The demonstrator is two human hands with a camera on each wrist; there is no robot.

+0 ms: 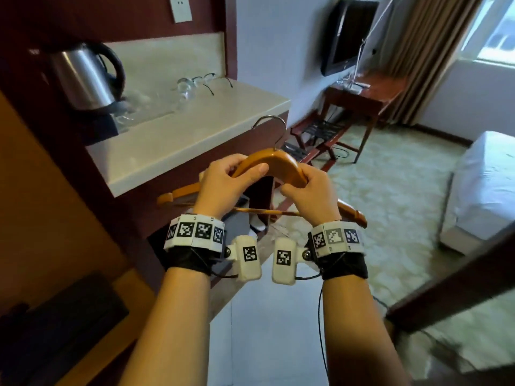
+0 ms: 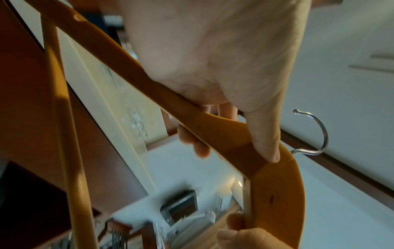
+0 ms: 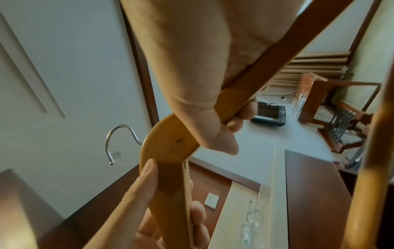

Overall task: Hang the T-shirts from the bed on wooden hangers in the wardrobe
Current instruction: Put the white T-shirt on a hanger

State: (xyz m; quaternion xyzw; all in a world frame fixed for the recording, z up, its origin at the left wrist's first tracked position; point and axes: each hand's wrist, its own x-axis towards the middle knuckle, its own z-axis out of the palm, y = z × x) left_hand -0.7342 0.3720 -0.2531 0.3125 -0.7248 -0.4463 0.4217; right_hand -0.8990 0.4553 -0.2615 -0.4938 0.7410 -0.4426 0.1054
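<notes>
A wooden hanger [image 1: 274, 160] with a metal hook [image 1: 269, 124] is held at chest height in front of me, hook pointing away. My left hand [image 1: 227, 176] grips its left shoulder, thumb lying on top. My right hand [image 1: 305, 189] grips the right shoulder just past the bend. The left wrist view shows the left hand [image 2: 213, 67] wrapped round the hanger [image 2: 275, 193], and the right wrist view shows the right hand [image 3: 202, 87] on the hanger [image 3: 168, 144]. The bed [image 1: 485, 188] with white bedding stands at the right. No T-shirt shows in any view.
A white counter [image 1: 178, 146] close on the left carries a steel kettle [image 1: 83, 79], drinking glasses [image 1: 185, 89] and spectacles. Beyond it stand a luggage rack [image 1: 317, 135], a desk [image 1: 365, 96] and a wall television [image 1: 348, 34]. A dark wooden door edge [image 1: 457, 291] juts in at lower right.
</notes>
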